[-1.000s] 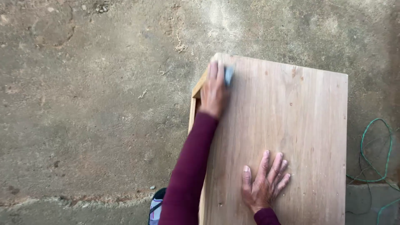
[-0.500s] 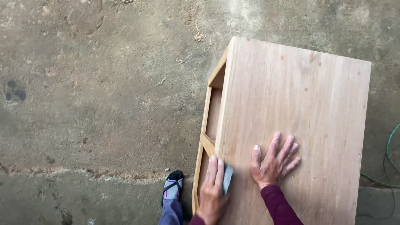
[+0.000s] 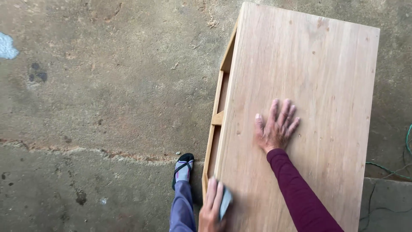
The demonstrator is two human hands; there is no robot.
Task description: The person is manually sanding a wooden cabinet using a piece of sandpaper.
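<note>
From the head camera we see our left hand (image 3: 212, 206) pressing a grey sanding pad (image 3: 225, 203) under flat fingers at the wooden cabinet (image 3: 309, 68)'s near-left edge — our right hand (image 3: 276, 126) rests splayed, holding nothing.

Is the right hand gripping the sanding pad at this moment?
No, the right hand lies flat with fingers spread on the wooden panel, while the left hand holds the grey sanding pad at the panel's edge.
</note>
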